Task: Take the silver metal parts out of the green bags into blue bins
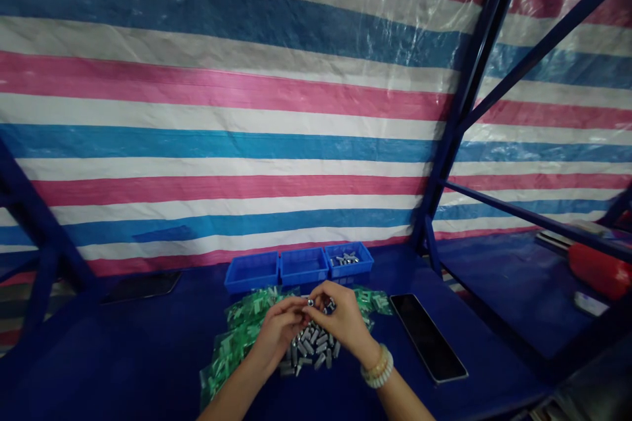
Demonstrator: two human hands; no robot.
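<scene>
My left hand [280, 331] and my right hand [340, 317] meet over the table, fingertips pinched together. Between them is a small shiny metal cylinder [311, 302], its round end facing me. The fingers of both hands touch it. Beneath the hands lies a loose pile of short silvery metal cylinders [316, 344], partly covered by them. Clear bags with green pieces [232, 348] are heaped beside and under my left hand. More green-filled bags [371, 301] lie behind my right hand, which has a beaded bracelet at the wrist.
Three blue trays [303, 278] stand in a row at the back; the right one holds small metal parts [344, 259]. A phone [428, 338] lies at right, a dark flat device [142, 287] at back left. Blue frame posts [457, 118] rise before a striped sheet [222, 105].
</scene>
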